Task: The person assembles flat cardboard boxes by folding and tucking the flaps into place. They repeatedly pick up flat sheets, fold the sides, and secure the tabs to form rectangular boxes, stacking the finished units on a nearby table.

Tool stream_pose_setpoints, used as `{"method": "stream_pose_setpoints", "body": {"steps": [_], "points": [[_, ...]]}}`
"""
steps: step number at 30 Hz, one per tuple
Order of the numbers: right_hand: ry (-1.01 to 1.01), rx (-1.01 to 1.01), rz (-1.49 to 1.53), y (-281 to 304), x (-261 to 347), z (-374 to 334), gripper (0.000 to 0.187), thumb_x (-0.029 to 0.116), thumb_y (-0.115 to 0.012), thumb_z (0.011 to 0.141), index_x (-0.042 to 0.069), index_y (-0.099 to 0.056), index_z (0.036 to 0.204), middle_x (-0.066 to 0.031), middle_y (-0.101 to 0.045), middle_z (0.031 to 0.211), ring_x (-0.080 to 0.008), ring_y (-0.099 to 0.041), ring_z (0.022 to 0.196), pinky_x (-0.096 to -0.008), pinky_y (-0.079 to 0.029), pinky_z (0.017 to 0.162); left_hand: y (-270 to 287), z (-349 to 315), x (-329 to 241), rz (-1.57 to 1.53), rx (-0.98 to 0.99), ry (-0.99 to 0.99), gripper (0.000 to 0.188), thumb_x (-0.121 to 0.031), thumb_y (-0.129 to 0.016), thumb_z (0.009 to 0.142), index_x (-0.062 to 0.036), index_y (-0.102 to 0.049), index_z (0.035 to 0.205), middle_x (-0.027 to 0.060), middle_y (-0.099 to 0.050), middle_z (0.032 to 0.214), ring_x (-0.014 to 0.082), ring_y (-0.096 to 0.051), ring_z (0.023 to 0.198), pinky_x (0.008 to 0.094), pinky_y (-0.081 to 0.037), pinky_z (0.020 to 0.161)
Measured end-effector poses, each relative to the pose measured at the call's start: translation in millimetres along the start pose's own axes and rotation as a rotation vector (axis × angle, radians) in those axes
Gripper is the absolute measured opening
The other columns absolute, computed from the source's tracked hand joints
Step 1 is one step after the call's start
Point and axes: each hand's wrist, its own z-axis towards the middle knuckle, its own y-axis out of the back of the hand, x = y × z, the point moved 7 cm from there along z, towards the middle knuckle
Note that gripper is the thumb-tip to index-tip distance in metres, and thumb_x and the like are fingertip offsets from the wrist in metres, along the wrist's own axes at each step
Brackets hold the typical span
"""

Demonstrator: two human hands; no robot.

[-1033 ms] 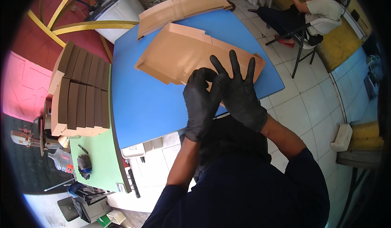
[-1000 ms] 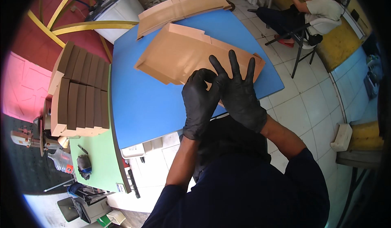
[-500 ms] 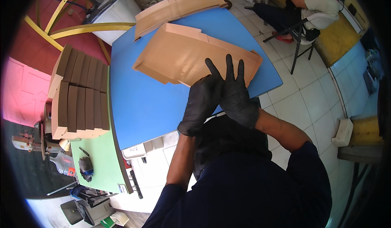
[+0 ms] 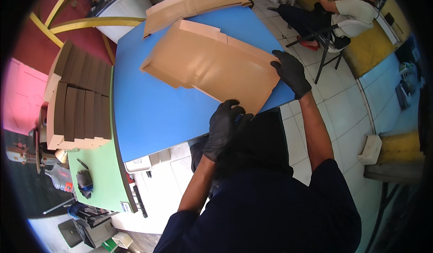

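A brown cardboard box blank (image 4: 212, 63) with partly raised edge flaps lies at an angle on the blue tabletop (image 4: 158, 122). My right hand (image 4: 293, 74), in a black glove, grips its far right corner, thumb and fingers closed around the flap there. At the near corner, the curled fingers of my left hand (image 4: 225, 129), also black-gloved, close on the cardboard's edge. Part of that edge is hidden behind the fingers. Farther back, more flat cardboard blanks (image 4: 194, 4) rest in a pile along the table's far edge.
Folded cardboard boxes (image 4: 81, 104) stand stacked on a green table (image 4: 101, 176) to the left, with a dark pouch (image 4: 84, 183) nearer. Yellow metal bars (image 4: 90, 23) cross behind. Another person (image 4: 354, 13) sits on a folding chair at the far right. White floor tiles show beside the table.
My hands, held together over the blank's near edge before, have separated. The right has moved out to the right corner, and the left has gone down to the near corner; both now hold the cardboard.
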Motion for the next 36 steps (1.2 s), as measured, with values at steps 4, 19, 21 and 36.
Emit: {"method": "stream_pose_setpoints", "body": {"steps": [4, 19, 21, 36], "points": [[-0.065, 0.356, 0.194, -5.7, 9.5, -34.6, 0.034, 0.029, -0.073, 0.089, 0.007, -0.067, 0.114, -0.0168, -0.072, 0.092, -0.035, -0.07, 0.083, -0.0439, -0.055, 0.078, 47.7, -20.9, 29.5, 0.098, -0.016, 0.162, 0.03, -0.032, -0.081, 0.086, -0.0028, -0.074, 0.082, 0.0137, -0.073, 0.096, 0.0341, -0.066, 0.092, 0.0432, -0.05, 0.082], [-0.175, 0.409, 0.868, -29.0, 150.7, -96.4, 0.041, 0.028, -0.063, 0.099, 0.001, -0.059, 0.129, -0.0214, -0.07, 0.093, -0.0373, -0.07, 0.091, -0.0456, -0.052, 0.084, 13.7, -41.8, 1.8, 0.569, -0.173, -0.033, 0.024, -0.019, -0.069, 0.076, -0.0128, -0.069, 0.099, 0.0048, -0.058, 0.086, 0.0257, -0.059, 0.086, 0.0439, -0.041, 0.087], [-0.121, 0.338, 0.785, -29.6, 156.3, -88.7, 0.036, 0.028, -0.062, 0.098, -0.001, -0.064, 0.12, -0.0211, -0.069, 0.091, -0.0369, -0.069, 0.09, -0.045, -0.052, 0.082, 14.7, -37.9, -1.5, 0.547, -0.226, -0.057, 0.022, -0.019, -0.07, 0.074, -0.0131, -0.07, 0.096, 0.0046, -0.058, 0.085, 0.0257, -0.059, 0.085, 0.0438, -0.041, 0.086], [-0.283, 0.476, 0.872, -87.3, 163.0, -105.1, 0.026, 0.011, -0.064, 0.093, -0.007, -0.07, 0.112, -0.0121, -0.067, 0.074, -0.0126, -0.061, 0.064, -0.0308, -0.05, 0.062, 55.8, -74.2, 22.6, 0.515, -0.22, -0.129, 0.019, -0.018, -0.077, 0.073, -0.0071, -0.067, 0.084, 0.0098, -0.062, 0.086, 0.0301, -0.059, 0.083, 0.0443, -0.045, 0.073]]}}
